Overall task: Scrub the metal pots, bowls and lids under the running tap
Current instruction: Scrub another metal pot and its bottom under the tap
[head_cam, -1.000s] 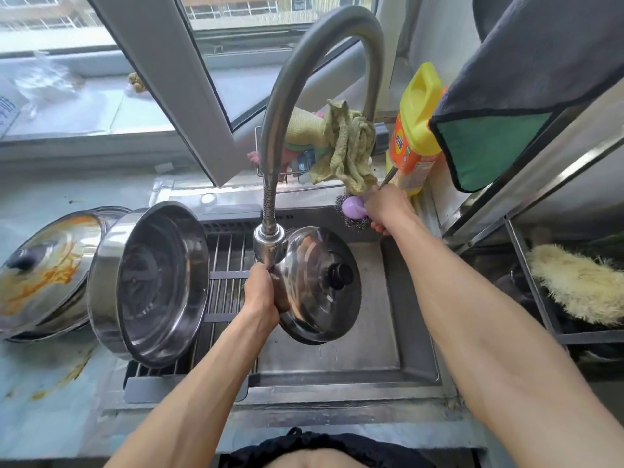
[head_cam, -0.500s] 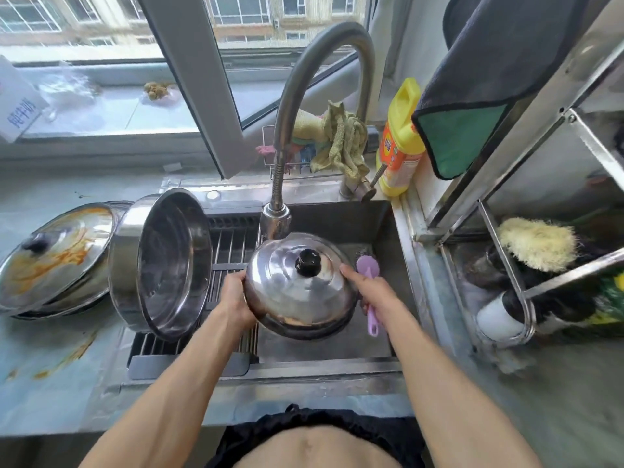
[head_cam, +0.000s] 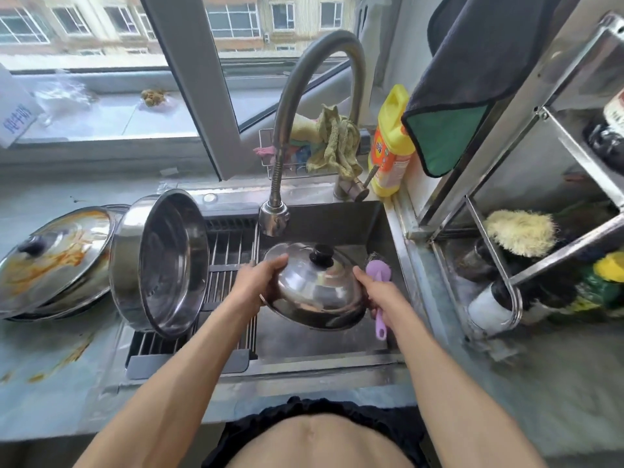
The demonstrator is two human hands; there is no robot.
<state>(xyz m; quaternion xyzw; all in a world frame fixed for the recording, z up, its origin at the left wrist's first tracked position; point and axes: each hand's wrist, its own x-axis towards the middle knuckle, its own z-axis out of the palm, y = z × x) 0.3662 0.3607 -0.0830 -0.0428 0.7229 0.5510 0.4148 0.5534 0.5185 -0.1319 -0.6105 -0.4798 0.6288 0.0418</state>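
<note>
A shiny steel lid with a black knob is held over the sink, just below the tap head. My left hand grips the lid's left rim. My right hand holds a purple-handled scrub brush against the lid's right edge. A large steel pot leans on its side on the drain rack. Further left a big lid smeared with orange sauce lies on another pan. I cannot see water running.
A yellow detergent bottle stands behind the sink's right corner, rags hang in a wire caddy by the tap. A metal shelf rack with brushes and bottles is on the right. The counter at left carries orange stains.
My right hand came back from the rear of the sink with the purple brush to the lid's right edge. The lid was turned knob up and lowered under the tap.
</note>
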